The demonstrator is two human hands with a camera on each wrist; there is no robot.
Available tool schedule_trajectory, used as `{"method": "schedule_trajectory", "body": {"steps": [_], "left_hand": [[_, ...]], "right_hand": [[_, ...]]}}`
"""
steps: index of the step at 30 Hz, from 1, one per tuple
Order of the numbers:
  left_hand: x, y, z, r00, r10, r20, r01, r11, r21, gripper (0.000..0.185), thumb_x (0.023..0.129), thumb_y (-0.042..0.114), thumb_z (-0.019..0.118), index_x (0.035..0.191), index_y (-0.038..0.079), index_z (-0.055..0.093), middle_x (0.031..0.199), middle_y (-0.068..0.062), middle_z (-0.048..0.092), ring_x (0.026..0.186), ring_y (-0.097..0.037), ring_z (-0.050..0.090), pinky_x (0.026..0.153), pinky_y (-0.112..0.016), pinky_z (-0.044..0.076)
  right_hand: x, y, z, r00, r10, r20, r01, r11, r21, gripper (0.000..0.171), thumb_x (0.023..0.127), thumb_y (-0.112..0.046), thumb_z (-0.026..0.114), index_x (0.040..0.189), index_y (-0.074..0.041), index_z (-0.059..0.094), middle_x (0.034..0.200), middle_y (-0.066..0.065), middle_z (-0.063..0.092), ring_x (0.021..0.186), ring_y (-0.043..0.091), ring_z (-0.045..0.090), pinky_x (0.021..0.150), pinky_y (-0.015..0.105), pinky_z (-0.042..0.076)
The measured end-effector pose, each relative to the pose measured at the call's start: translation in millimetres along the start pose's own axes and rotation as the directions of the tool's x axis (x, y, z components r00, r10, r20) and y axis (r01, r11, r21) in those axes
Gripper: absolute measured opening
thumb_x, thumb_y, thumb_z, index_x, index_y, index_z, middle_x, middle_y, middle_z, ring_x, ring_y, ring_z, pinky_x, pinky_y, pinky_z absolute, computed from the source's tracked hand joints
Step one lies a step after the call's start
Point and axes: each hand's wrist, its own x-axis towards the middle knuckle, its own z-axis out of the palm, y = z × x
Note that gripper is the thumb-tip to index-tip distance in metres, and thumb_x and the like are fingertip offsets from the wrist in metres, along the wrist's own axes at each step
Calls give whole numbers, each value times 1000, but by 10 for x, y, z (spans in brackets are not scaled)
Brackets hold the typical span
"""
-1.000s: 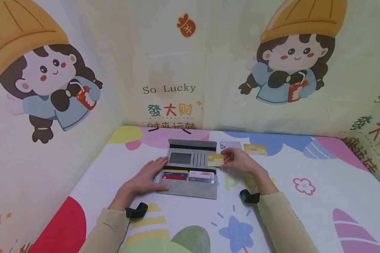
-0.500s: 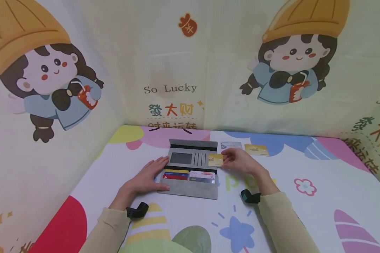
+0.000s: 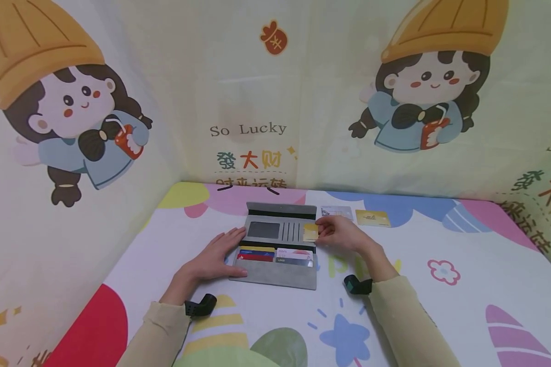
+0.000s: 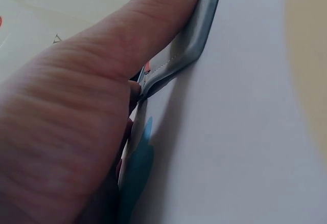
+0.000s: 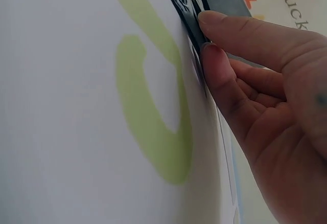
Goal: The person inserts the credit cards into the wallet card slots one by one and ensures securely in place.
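A grey long wallet (image 3: 271, 279) lies unfolded on the table, its panels facing up. My left hand (image 3: 216, 256) rests along its left edge with the fingers spread. In the left wrist view the thumb (image 4: 143, 29) lies on top of the wallet's rim. Between the thumb and fingers of my right hand (image 3: 342, 234) is a gold bank card (image 3: 309, 232), pinched at its right end. Part of that card sits in the slots at the upper panel's right side, so its left portion is hidden. Several cards (image 3: 256, 253) fill the lower panel's pockets.
Behind my right hand a silver-grey card (image 3: 336, 211) lies on the table, with another gold card (image 3: 373, 218) to its right. A patterned cloth (image 3: 422, 316) covers the table. Printed backdrop walls (image 3: 330, 102) rise behind it and at the left.
My right hand has moved left, pushing the gold card further into the wallet, so less of it shows. My left hand stays on the wallet's edge.
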Motion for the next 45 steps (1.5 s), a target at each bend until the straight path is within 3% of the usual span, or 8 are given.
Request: {"method": "schedule_trajectory", "body": {"steps": [19, 45], "left_hand": [[13, 16, 28, 1000, -27, 9, 27, 1000, -13, 107, 77, 55, 81, 159, 9, 30, 165, -8, 25, 153, -30, 11, 122, -52, 6], [-10, 9, 10, 1000, -27, 3, 27, 1000, -8, 107, 77, 56, 81, 159, 9, 31, 165, -7, 25, 153, -30, 12, 122, -52, 6]], "right_hand": [[58, -50, 83, 998, -54, -13, 53, 997, -50, 46, 85, -11, 82, 123, 6, 62, 95, 6, 62, 83, 18, 57, 78, 31, 50], [87, -88, 149, 999, -48, -25, 46, 997, -63, 43, 85, -15, 83, 122, 1, 66, 91, 4, 59, 85, 21, 54, 76, 33, 47]]}}
